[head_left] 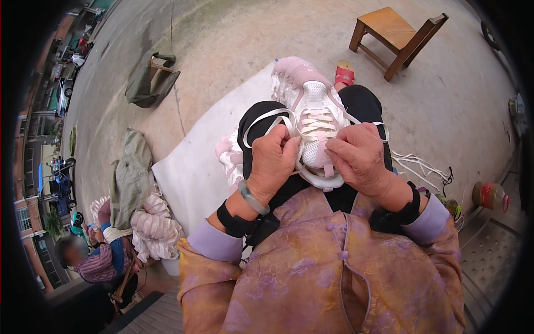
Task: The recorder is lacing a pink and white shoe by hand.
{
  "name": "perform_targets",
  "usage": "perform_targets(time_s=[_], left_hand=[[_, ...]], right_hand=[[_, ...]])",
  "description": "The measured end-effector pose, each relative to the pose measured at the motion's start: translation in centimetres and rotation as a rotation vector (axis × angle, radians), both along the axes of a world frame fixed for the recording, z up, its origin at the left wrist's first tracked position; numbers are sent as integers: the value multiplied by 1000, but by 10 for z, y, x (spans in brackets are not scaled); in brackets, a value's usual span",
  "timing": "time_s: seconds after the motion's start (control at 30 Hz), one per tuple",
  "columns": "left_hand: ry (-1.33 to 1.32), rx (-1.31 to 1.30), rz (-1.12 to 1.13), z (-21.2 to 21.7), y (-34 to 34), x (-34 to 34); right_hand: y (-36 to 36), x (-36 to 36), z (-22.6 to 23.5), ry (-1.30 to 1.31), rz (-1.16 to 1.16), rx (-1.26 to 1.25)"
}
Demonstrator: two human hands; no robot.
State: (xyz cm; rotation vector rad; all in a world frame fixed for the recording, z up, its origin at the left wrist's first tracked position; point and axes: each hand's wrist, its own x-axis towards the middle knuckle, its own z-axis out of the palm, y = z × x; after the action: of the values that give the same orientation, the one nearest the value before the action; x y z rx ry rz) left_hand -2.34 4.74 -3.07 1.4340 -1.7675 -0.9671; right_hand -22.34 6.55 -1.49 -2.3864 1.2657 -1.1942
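Note:
A white and pink sneaker [314, 92] rests on my lap between my knees, its toe pointing away from me. Cream shoelaces [318, 125] cross its tongue through the eyelets. My left hand [271, 158] is closed at the left side of the shoe opening, pinching a lace that loops out over my left knee. Opposite it, my right hand [359, 156] has thumb and fingers pressed together on the lace by the tongue, with another loop sticking out past the knuckles. The exact grip points are partly hidden by my fingers.
More pale shoes [227, 156] lie on a white sheet [194, 150] to the left. Loose white laces [417, 164] and a bottle [489, 196] are at the right. A wooden chair [389, 33] stands ahead. Another person [103, 261] sits at lower left beside piled shoes [158, 228].

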Motion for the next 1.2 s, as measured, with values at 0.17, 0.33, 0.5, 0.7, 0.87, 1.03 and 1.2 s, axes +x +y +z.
perform_targets(time_s=[0.17,0.33,0.5,0.7,0.87,1.03,1.2], left_hand=[[-76,-175,-54,19,13,-1],[-275,-493,-194,14,13,2],[-284,-379,-145,9,19,1],[-161,-375,-148,1,15,2],[-105,-372,-95,-1,17,-2],[-207,-369,-125,3,22,2],[-137,-391,-143,2,24,4]], right_hand=[[-1,14,-12,0,2,31],[-5,26,-12,67,-10,10],[-9,37,-8,208,-54,-63],[-10,46,-14,316,-46,-151],[-8,46,-8,364,-17,-195],[17,-13,13,351,30,-119],[63,-140,-28,416,-206,-49]])
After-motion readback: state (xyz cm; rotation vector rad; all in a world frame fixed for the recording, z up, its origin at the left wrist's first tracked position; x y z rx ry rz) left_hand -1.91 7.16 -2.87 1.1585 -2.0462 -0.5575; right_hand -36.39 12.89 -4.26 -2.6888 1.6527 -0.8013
